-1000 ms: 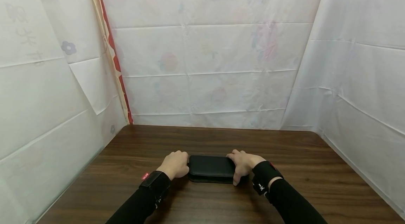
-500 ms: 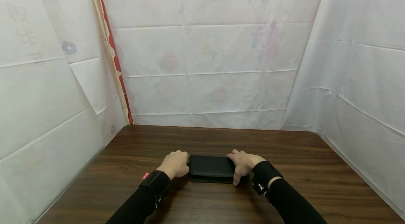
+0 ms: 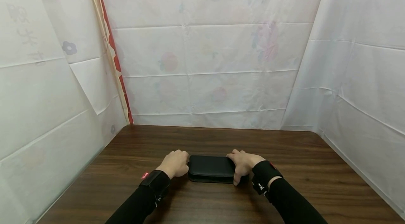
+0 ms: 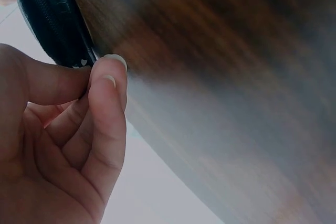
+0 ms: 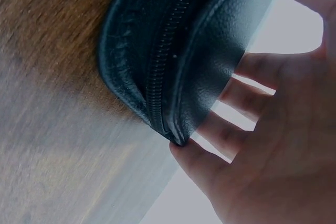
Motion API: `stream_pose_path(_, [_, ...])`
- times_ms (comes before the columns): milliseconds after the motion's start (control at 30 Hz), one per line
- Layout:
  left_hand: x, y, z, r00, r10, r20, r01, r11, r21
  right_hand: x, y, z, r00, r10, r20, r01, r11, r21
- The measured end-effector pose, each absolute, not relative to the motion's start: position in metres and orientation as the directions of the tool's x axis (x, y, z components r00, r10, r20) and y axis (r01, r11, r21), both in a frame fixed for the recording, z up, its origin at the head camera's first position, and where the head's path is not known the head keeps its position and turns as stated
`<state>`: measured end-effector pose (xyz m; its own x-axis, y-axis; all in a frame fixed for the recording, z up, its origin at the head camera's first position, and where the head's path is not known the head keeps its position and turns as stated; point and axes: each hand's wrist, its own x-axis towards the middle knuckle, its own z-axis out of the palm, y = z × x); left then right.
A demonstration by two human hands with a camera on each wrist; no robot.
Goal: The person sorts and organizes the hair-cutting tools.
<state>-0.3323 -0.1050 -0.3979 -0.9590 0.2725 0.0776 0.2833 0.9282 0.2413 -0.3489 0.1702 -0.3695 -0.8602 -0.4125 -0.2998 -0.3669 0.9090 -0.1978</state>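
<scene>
A black leather-like zippered case (image 3: pixel 210 166) lies flat on the brown wooden table (image 3: pixel 202 206), in the middle of the head view. At its left end my left hand (image 3: pixel 175 164) pinches with thumb and fingertips; in the left wrist view the pinched bit beside the case's corner (image 4: pixel 52 22) is mostly hidden, so a zip pull or tab cannot be told apart. My right hand (image 3: pixel 244 165) grips the right end, thumb on the near side and fingers over the far side. The right wrist view shows the zipper (image 5: pixel 164 51) closed along that end.
White sheets hang as walls on the left (image 3: pixel 47 104), at the back (image 3: pixel 202 94) and on the right (image 3: pixel 357 76). The back sheet meets the table's far edge. Both wrists wear black bands, the left one (image 3: pixel 155 183) with a red tag.
</scene>
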Motion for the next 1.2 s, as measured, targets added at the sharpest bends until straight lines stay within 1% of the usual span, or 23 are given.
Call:
stream_pose_path(467, [-0.3333, -0.1064, -0.4011, -0.952, 0.282, 0.116, 0.303, 0.923, 0.237, -0.3469, 0.1690, -0.3681, -0.856, -0.422, -0.299, -0.372, 0.904, -0.210])
stream_pose_path(833, [-0.3383, -0.1039, -0.3986, -0.960, 0.267, 0.086, 0.280, 0.933, 0.225, -0.3479, 0.1705, -0.3689, -0.858, -0.417, -0.299, -0.365, 0.905, -0.217])
stream_pose_path(1200, [-0.3404, -0.1052, -0.3981, -0.960, 0.263, 0.095, 0.278, 0.938, 0.207, -0.3463, 0.1691, -0.3674, -0.856, -0.420, -0.300, -0.368, 0.905, -0.215])
